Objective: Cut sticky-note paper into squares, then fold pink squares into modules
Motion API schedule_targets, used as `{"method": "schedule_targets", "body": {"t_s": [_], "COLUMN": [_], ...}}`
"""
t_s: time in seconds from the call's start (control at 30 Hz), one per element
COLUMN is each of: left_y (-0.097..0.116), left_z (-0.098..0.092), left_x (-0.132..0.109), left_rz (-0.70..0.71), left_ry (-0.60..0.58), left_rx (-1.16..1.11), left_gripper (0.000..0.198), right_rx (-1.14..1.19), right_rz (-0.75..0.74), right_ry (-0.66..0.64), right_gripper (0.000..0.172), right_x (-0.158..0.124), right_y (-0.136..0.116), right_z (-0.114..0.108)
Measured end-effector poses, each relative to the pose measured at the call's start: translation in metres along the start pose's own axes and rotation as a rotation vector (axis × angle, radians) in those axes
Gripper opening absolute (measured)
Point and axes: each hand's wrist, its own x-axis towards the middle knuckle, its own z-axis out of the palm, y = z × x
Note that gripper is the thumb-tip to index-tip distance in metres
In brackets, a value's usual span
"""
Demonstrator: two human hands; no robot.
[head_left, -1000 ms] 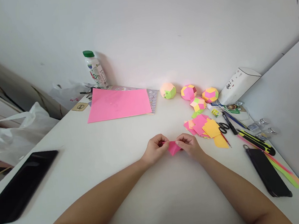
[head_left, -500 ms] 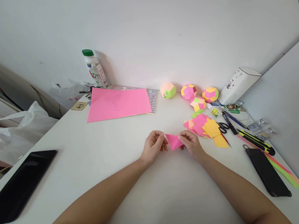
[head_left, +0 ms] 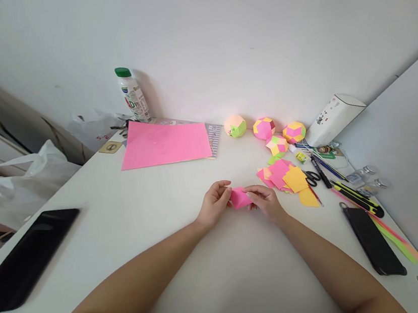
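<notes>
Between my two hands, just above the white table (head_left: 154, 209), is a small piece of pink paper (head_left: 240, 198) with a crease across it. My left hand (head_left: 216, 202) pinches its left edge between thumb and fingers. On the opposite side, my right hand (head_left: 265, 201) grips the paper with the thumb in front and fingers behind. Right of my right hand lies a pile of pink paper pieces (head_left: 280, 172) and yellow paper pieces (head_left: 295, 180). Black-handled scissors (head_left: 313, 178) lie against that pile.
Several folded paper balls (head_left: 264, 128) stand by the wall. Large pink sheets (head_left: 165, 142) lie at the back left, beside a green-capped bottle (head_left: 134, 97). A cutter (head_left: 357, 197) and black phone (head_left: 373, 238) lie right; a black tablet-like slab (head_left: 27, 260) lies left.
The pink paper was a downward-pointing triangular shape and now shows as a squarer, flatter piece. My left fingers have closed further onto its left side, and my right fingers have shifted along its top.
</notes>
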Motion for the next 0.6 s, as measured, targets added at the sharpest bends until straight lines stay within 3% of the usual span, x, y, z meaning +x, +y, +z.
{"method": "schedule_targets", "body": {"t_s": [0.23, 0.4, 0.6], "left_y": [-0.006, -0.0039, -0.0045], "left_z": [-0.003, -0.0047, -0.0045], "left_x": [0.0021, 0.0005, -0.0019], "left_rz": [0.028, 0.007, 0.037], "left_ry": [-0.097, -0.201, -0.288], "left_rx": [-0.036, 0.045, 0.111], "left_gripper": [0.032, 0.034, 0.037], "right_rx": [0.002, 0.019, 0.007], "right_rz": [-0.015, 0.046, -0.016], "right_ry": [-0.017, -0.017, -0.011], "right_gripper": [0.021, 0.025, 0.021], "right_x": [-0.0001, -0.0004, 0.0003], "right_y": [-0.003, -0.0027, -0.0026], "right_z": [0.0018, 0.0025, 0.0022]}}
